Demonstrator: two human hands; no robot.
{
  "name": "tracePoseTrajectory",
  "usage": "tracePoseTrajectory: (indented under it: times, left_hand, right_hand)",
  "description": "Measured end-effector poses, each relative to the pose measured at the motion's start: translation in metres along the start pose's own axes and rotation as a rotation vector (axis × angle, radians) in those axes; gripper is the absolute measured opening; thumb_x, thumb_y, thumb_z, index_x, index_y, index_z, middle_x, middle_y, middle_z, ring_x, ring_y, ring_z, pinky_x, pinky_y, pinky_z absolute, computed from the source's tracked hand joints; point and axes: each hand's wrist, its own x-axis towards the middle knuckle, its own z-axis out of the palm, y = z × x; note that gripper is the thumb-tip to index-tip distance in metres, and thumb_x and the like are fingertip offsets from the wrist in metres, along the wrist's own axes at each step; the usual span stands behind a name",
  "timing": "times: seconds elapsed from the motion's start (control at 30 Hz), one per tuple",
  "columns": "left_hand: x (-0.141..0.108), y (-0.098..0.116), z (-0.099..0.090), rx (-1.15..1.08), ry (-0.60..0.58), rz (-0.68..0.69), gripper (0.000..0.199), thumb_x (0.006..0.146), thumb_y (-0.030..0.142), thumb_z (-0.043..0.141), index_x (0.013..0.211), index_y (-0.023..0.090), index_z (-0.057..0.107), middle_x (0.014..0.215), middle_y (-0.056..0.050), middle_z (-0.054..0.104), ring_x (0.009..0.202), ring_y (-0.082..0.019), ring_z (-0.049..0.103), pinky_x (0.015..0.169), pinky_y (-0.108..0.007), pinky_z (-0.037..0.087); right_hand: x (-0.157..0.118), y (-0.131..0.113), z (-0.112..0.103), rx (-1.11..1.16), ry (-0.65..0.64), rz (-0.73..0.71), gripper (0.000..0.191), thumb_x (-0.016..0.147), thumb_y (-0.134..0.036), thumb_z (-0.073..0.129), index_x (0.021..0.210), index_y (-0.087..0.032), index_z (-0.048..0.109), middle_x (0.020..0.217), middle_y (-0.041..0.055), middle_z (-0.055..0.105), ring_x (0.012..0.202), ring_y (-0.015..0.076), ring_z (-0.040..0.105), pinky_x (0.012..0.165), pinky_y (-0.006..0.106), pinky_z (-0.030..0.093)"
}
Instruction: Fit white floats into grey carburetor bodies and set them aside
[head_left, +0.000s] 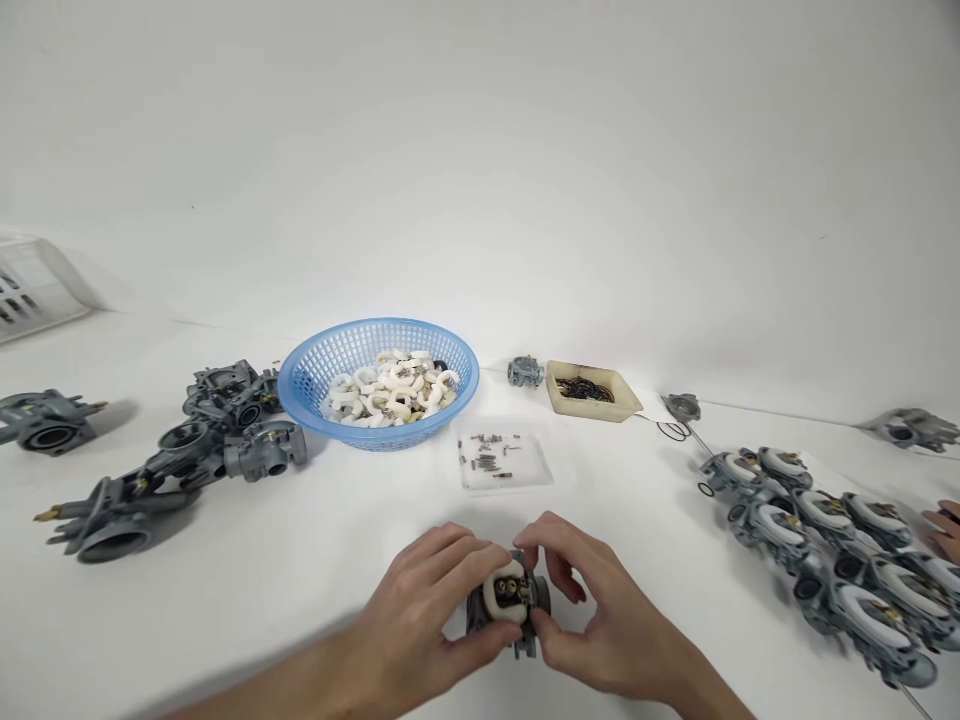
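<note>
A grey metal carburetor sits on the table between my hands, its open underside facing up. On it lies a white U-shaped float, with brass jets showing inside the curve. My left hand is closed around the left side, fingers over the float's top end and thumb at its lower end. From the right, my right hand holds the body with thumb and fingertips beside the float's hinge end. Whether a small part is pinched there is hidden. Just beyond is a clear shallow tray of small pins and jets.
A blue basket holds white floats. Black rings fill a cream tray. Carburetor bodies cluster at left; several with floats stand in rows at right. Another person's hand shows at the right edge. A white crate is far left.
</note>
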Motion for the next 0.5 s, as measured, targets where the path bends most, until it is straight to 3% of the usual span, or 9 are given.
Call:
tracePoseTrajectory:
  times: [0.13,0.33,0.5]
  left_hand:
    - [0.001,0.001,-0.001,0.005,-0.003,-0.008,0.035,0.096,0.034,0.066,0.125,0.022,0.053,0.101,-0.006,0.072,0.087,-0.023,0.064,0.078,-0.035,0.057]
    - [0.001,0.0,-0.001,0.022,0.013,0.008,0.034,0.095,0.032,0.067,0.124,0.02,0.054,0.099,-0.007,0.072,0.086,-0.023,0.066,0.077,-0.034,0.057]
    - [0.0,-0.002,0.0,0.024,-0.004,0.016,0.037,0.094,0.03,0.069,0.126,0.019,0.054,0.102,-0.008,0.072,0.087,-0.023,0.066,0.078,-0.035,0.058]
  right_hand:
    - [0.001,-0.002,-0.007,0.239,0.053,0.071,0.051,0.082,-0.019,0.062,0.127,-0.041,0.055,0.102,0.0117,0.06,0.06,0.0176,0.042,0.053,0.04,0.038]
    - [0.007,-0.004,-0.023,0.767,0.093,0.221,0.045,0.074,-0.018,0.07,0.114,-0.033,0.058,0.095,-0.0001,0.059,0.049,0.0043,0.032,0.044,0.021,0.024]
    - [0.009,-0.007,-0.025,0.91,0.108,0.245,0.044,0.072,-0.017,0.071,0.112,-0.029,0.059,0.093,-0.0009,0.06,0.046,0.0025,0.031,0.041,0.019,0.025]
